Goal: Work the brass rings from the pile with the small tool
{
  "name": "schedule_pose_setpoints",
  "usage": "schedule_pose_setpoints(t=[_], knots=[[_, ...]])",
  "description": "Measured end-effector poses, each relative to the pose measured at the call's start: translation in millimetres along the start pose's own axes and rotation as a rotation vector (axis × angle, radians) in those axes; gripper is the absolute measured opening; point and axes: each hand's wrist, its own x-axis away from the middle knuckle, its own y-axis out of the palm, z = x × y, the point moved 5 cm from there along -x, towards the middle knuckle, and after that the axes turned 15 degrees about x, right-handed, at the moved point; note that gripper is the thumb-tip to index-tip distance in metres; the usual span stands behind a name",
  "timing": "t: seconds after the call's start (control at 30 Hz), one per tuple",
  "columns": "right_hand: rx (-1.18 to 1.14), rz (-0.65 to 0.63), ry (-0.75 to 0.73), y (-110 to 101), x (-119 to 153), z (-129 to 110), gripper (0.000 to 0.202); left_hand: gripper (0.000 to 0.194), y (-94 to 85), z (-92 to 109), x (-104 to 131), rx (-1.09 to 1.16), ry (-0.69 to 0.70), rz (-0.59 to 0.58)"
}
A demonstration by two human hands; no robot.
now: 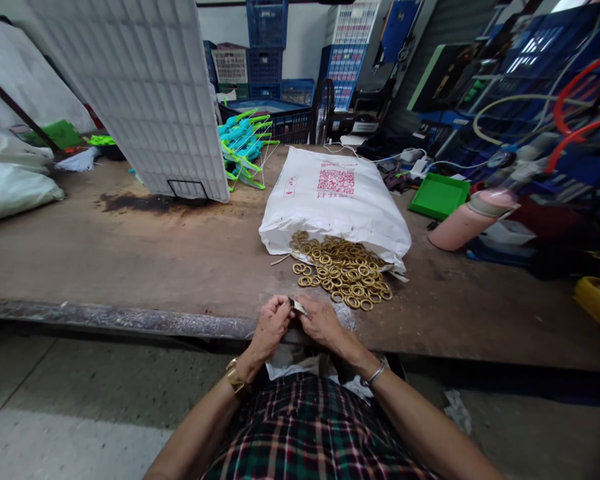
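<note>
At the table's front edge, my left hand [273, 323] is closed in a pinch, and what its fingertips hold is too small to make out. Close beside it, my right hand [324, 323] is closed around a small flat blade-like tool [299, 307], pale with a dark part at the left fingertips. Just beyond my hands lies a loose pile of brass-coloured rings [347, 270]. They spill from the open mouth of a white woven sack [305, 190] with red print, which lies on its side.
The brown table [145, 267] has a worn front edge. A white ribbed panel [145, 93] stands left of the sack, near green and turquoise plastic parts [247, 147]. To the right are a green tray [440, 195], a pink bottle [473, 220] and a yellow container [597, 301].
</note>
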Motion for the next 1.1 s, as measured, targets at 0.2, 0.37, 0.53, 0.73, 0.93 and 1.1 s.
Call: schedule_pose_setpoints(t=[0.2,0.37,0.53,0.73,0.93,1.1], knots=[[0.139,-0.107,0.021,-0.6,-2.4,-2.4,0.028,0.032,-3.6,1.9,2.8,-0.099,0.071,-0.004],[0.162,-0.092,0.087,-8.9,-9.6,10.5,0.029,0.032,10.7,9.4,14.8,0.015,0.000,-0.130],[0.216,0.037,0.191,-24.1,-27.8,23.7,0.023,0.033,13.1,10.0,14.6,0.281,-0.112,-0.109],[0.276,0.082,0.219,-32.1,-62.4,28.7,0.030,0.031,-1.9,-0.2,8.7,0.392,-0.179,-0.023],[0.351,-0.033,0.160,-23.2,-82.6,26.1,0.033,0.031,-8.3,-4.2,6.0,0.522,-0.256,-0.032],[0.329,-0.022,0.144,-22.6,-83.9,23.4,0.029,0.024,-11.7,-4.9,2.5,0.597,-0.255,0.003]])
